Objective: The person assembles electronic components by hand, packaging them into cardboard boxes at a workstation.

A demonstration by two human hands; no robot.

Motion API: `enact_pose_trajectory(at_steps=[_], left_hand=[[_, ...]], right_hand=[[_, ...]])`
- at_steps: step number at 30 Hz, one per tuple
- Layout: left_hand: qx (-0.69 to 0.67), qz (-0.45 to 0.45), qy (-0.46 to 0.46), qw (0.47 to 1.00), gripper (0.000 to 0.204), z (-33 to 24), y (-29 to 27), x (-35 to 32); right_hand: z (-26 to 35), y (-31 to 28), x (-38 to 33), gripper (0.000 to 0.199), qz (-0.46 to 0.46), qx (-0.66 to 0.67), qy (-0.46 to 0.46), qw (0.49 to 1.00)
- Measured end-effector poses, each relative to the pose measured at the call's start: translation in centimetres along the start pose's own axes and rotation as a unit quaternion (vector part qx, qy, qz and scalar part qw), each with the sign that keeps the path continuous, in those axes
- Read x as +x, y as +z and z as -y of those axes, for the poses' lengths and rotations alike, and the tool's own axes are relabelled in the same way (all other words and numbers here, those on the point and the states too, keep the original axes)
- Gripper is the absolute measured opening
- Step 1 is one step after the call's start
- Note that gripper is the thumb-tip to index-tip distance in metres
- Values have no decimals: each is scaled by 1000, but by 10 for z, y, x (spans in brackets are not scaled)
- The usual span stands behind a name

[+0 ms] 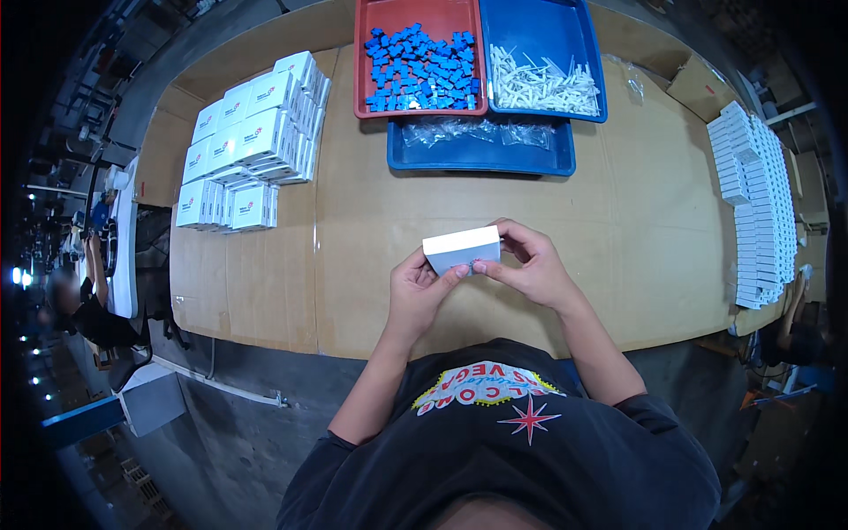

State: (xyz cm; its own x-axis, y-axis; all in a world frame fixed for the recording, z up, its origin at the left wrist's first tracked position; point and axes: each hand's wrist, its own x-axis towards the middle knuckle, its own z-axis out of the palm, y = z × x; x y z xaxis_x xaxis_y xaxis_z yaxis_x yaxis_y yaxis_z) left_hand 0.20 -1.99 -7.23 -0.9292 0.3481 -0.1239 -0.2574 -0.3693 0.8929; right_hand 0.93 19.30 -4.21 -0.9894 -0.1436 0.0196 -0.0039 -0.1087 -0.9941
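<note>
A small white box (461, 245) is held between my two hands above the near part of the cardboard-covered table. My left hand (419, 291) grips its left side, the thumb pressed on the face toward me. From the right, my right hand (534, 269) wraps round the other side, its thumb on the same face close to the left thumb. The box is tilted, with a bright white edge uppermost. Fingers behind the box are partly hidden.
Stacked white boxes (238, 141) stand at the left; long rows of white boxes (755, 208) line the right. Ahead are a red tray (360, 71) of blue pieces, a blue tray (603, 79) of white pieces, and a lower blue tray (477, 166) with clear plastic bags. People sit beyond both sides.
</note>
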Motion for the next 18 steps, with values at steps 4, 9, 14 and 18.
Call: enact_pose_trajectory(at_steps=[4,9,14,18], left_hand=[[21,24,5,999,32,7,-6,-3],[139,23,52,989,32,-5,6,-5],[460,-51,360,810,41,-16,1,-1],[483,-35,360,797,51,-16,-1,-2]], right_hand=[[-10,-9,-7,28,45,-35,29,998],[-12,-14,-9,29,51,-75,18,996],[29,6,-4,37,-44,-310,-180,933],[20,0,-7,39,-24,-348,-253,902]])
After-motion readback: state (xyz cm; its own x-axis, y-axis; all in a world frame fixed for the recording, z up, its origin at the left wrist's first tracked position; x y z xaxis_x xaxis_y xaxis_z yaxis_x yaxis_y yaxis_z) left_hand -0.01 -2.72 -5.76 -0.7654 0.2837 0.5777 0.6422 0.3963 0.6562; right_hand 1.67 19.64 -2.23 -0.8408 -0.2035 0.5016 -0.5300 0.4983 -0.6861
